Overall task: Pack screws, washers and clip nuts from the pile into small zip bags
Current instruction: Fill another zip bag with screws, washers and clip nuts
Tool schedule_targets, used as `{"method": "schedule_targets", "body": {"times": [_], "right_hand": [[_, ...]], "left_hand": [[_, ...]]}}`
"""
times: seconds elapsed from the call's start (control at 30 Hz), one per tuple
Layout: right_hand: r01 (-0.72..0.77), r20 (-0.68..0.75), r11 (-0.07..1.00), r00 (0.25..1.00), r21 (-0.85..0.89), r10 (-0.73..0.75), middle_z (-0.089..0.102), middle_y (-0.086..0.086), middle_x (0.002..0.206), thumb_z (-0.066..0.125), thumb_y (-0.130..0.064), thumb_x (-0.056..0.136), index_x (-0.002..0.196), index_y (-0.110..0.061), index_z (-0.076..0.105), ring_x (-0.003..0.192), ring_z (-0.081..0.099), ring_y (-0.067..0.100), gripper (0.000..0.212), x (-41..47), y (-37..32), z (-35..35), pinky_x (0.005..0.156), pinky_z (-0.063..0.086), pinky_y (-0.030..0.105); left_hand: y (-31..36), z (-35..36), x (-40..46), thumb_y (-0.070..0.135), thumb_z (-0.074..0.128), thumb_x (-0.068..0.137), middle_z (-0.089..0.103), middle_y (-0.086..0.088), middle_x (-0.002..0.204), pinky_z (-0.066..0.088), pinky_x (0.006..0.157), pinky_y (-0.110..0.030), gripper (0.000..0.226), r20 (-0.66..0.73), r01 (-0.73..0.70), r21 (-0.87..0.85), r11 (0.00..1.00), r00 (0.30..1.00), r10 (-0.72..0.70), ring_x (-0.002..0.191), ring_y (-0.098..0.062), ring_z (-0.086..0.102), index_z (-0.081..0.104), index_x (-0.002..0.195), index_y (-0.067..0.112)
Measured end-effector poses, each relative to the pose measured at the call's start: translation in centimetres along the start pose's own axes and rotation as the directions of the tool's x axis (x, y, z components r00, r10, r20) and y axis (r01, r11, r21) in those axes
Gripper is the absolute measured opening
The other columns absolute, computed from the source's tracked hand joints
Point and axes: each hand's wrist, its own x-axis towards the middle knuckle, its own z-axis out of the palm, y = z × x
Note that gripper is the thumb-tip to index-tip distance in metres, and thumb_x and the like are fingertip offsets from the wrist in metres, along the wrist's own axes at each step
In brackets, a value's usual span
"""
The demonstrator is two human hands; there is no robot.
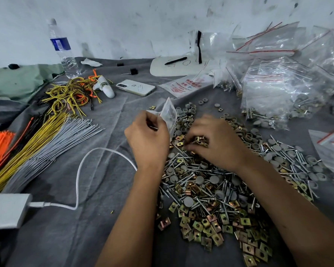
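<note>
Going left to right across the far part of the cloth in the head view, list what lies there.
Water bottle → crumpled white tissue → small black block → white phone → pale board with a black pen on it → heap of filled zip bags.

Left hand (pixel 148 139) covers the lower part of the small zip bag (pixel 169 114); contents too blurred to tell. Right hand (pixel 213 143) fingertips motion-blurred over the clip nuts (pixel 201 141), count unclear. Both forearms hide part of the pile (pixel 210 189). Grey box (pixel 6 211) cut off at left edge. Filled bags (pixel 289 83) run off right edge.
</note>
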Motion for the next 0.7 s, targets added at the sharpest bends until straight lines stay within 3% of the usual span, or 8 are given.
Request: {"method": "schedule_targets", "body": {"times": [0.1, 0.23, 0.37, 0.47, 0.53, 0.6, 0.7], "right_hand": [[-0.002, 0.257, 0.997, 0.966, -0.072, 0.020, 0.049, -0.014, 0.091, 0.074, -0.045, 0.088, 0.094, -0.027, 0.073, 0.099, 0.042, 0.010, 0.020, 0.1, 0.3, 0.6, 0.084, 0.042, 0.035], [-0.018, 0.326, 0.998, 0.945, -0.063, 0.038, 0.049, -0.012, 0.094, 0.071, -0.045, 0.091, 0.095, -0.029, 0.071, 0.100, 0.036, 0.008, 0.016, 0.2, 0.5, 0.5, 0.084, 0.035, 0.028], [-0.074, 0.174, 0.996, 0.981, -0.044, 0.081, 0.053, -0.012, 0.097, 0.062, -0.027, 0.100, 0.103, -0.018, 0.063, 0.093, 0.047, 0.006, 0.010, -0.1, 0.2, 0.6, 0.083, 0.040, 0.023], [-0.151, -0.124, 0.985, 0.979, 0.086, 0.161, 0.062, -0.012, 0.092, 0.063, -0.017, 0.099, 0.104, -0.013, 0.066, 0.079, 0.057, -0.003, 0.007, 0.0, 0.0, -0.2, 0.072, 0.041, 0.007], [-0.126, -0.284, 0.990, 0.949, 0.055, 0.137, 0.065, -0.008, 0.093, 0.069, -0.011, 0.094, 0.102, -0.011, 0.071, 0.082, 0.056, -0.001, 0.007, 0.0, 0.0, -0.8, 0.075, 0.041, 0.005], [-0.089, -0.301, 0.996, 0.949, 0.032, 0.095, 0.069, -0.004, 0.095, 0.074, -0.009, 0.091, 0.100, -0.010, 0.075, 0.086, 0.058, 0.002, 0.009, 0.0, 0.0, -0.9, 0.080, 0.042, 0.006], [-0.087, -0.216, 0.995, 0.972, 0.043, 0.094, 0.073, -0.002, 0.093, 0.079, -0.010, 0.086, 0.099, -0.012, 0.077, 0.083, 0.065, 0.006, 0.013, -0.1, -0.2, -0.7, 0.078, 0.053, 0.018]], "left_hand": [[0.0, 0.0, 0.1, 0.010, 0.066, 0.088, 0.063, 0.005, 0.064, 0.055, 0.071, -0.043, 0.014, -0.003, 0.029, -0.010, 1.000, 1.000, -0.029, 0.066, -0.020, 0.061, 0.065, 0.074, 0.011], [0.0, 0.0, 0.0, 0.010, 0.067, 0.087, 0.061, 0.010, 0.062, 0.052, 0.065, -0.032, 0.015, 0.003, 0.048, -0.031, 0.998, 0.999, -0.048, 0.060, -0.007, 0.056, 0.065, 0.073, 0.012], [-0.4, 0.2, 0.1, 0.010, 0.069, 0.086, 0.063, 0.010, 0.063, 0.042, 0.056, -0.011, 0.016, 0.062, 0.075, -0.045, 0.996, 0.995, -0.072, 0.059, -0.001, 0.058, 0.066, 0.072, 0.015], [-0.6, 0.4, 0.0, 0.011, 0.073, 0.086, 0.067, 0.008, 0.065, 0.047, 0.055, -0.017, 0.018, 0.210, 0.073, -0.033, 0.997, 0.976, -0.065, 0.058, -0.004, 0.062, 0.066, 0.072, 0.021], [-0.5, 0.6, -0.3, 0.011, 0.075, 0.086, 0.068, 0.005, 0.067, 0.053, 0.055, -0.026, 0.018, 0.320, 0.051, -0.011, 0.999, 0.946, -0.045, 0.061, -0.011, 0.067, 0.066, 0.074, 0.021], [-0.4, 0.8, -0.5, 0.010, 0.077, 0.085, 0.068, 0.002, 0.067, 0.057, 0.054, -0.034, 0.020, 0.374, 0.028, -0.005, 1.000, 0.927, -0.024, 0.061, -0.018, 0.069, 0.066, 0.073, 0.021], [-0.4, 1.0, -0.6, 0.010, 0.078, 0.084, 0.067, 0.001, 0.063, 0.056, 0.051, -0.035, 0.022, 0.392, 0.015, -0.035, 0.999, 0.920, 0.000, 0.059, -0.021, 0.068, 0.065, 0.071, 0.022]]}}
